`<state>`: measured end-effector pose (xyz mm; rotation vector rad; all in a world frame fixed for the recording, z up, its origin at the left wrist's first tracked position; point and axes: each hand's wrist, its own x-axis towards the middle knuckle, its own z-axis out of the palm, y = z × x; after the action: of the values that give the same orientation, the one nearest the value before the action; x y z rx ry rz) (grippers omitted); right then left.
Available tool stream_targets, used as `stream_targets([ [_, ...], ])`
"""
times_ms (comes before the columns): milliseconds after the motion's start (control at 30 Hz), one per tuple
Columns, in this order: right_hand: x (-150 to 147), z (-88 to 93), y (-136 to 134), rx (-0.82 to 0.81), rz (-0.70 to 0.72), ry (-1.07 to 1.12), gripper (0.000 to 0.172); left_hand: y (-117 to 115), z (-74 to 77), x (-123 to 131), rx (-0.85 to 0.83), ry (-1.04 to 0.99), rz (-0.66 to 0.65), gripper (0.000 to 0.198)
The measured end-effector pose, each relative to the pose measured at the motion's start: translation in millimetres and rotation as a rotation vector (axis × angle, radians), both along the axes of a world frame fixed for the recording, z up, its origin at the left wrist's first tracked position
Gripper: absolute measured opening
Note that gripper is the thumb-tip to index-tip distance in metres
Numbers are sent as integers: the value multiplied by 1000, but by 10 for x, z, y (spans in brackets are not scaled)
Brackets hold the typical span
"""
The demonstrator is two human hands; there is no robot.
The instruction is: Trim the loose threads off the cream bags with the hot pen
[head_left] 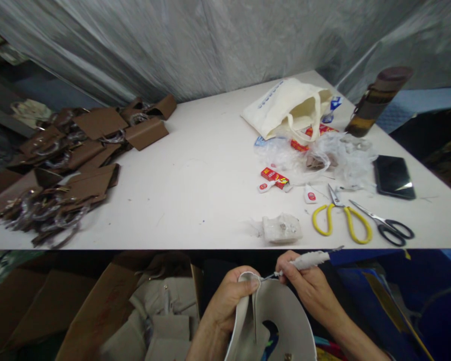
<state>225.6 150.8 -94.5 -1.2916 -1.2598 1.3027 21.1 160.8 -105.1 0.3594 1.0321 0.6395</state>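
My left hand point(235, 291) pinches the folded upper edge of a beige handbag piece point(296, 311), thumb on the near side. The piece is curved, with an opening cut low in its panel; its lower part runs out of view. In my right hand point(304, 281) is an awl-like tool point(311, 258) with a white wrapped handle. Its thin metal tip meets the bag's edge beside my left thumb. A second thin metal bit sticks out of the handle's rear end. Both hands are in front of the table edge, below a whitish block point(281, 228).
On the white table point(195, 175) lie yellow-handled scissors point(340, 215), black-handled scissors point(383, 220), a phone point(394, 176), a red box point(275, 179), plastic bags, a cream tote point(270, 108) and a bottle point(378, 103). Brown handbags point(101, 123) pile up left. A cardboard box point(93, 306) holds beige bags.
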Motion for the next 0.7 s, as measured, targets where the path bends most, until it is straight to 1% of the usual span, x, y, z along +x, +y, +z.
stream_targets([
  [133,-9,28,55,19,23,-25,43,-4,44,2,-5,17,14,46],
  [233,7,34,40,88,51,-69,41,0,79,-9,0,26,23,43],
  [300,28,33,7,201,123,-122,39,1,86,-15,6,41,56,42],
  [367,51,41,-33,378,235,-227,36,-3,77,-13,8,56,99,43],
  [433,78,63,-70,549,347,-402,27,-14,63,-2,8,64,128,45],
  [467,94,76,-87,610,396,-492,21,-22,57,5,10,64,131,46],
  [533,137,92,-112,667,462,-614,11,-41,53,19,21,66,122,46],
  [600,194,71,-128,682,466,-581,9,-62,58,28,39,78,113,47],
  [633,223,44,-136,679,441,-519,14,-73,63,29,50,90,108,47],
  [700,267,-26,-158,649,354,-374,29,-92,74,28,76,119,99,49],
])
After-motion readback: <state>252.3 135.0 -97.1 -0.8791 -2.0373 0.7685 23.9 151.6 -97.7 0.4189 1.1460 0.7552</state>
